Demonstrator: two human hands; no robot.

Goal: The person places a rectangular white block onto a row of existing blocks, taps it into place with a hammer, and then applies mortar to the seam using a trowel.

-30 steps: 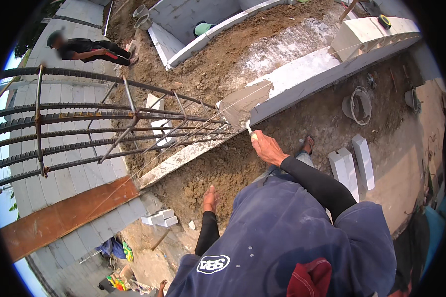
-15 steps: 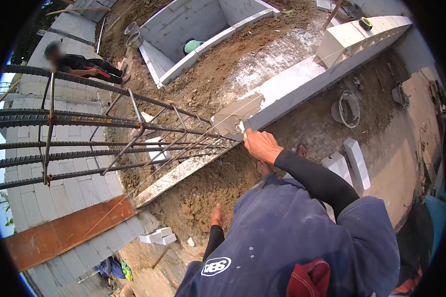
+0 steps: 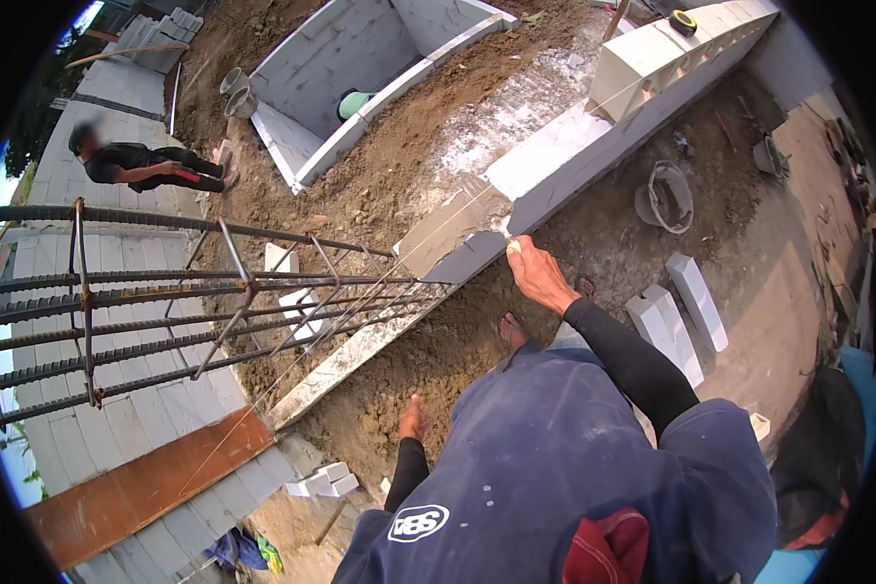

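Half-hiding a trowel (image 3: 513, 246): right hand (image 3: 542, 279)

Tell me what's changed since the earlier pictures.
The right hand has moved the trowel along the near edge of the mortar, away from the rebar cage. Nothing was grabbed or released: the trowel stays gripped, the left hand empty. The tape measure stayed put.

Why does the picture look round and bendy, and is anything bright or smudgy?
Head view: the fisheye lens leaves a black rim and bends the steel bars; head view: sun makes the white wall top glare, while the grey mortar beside it looks duller; head view: the co-worker's head is smudged, the right hand fairly clear.
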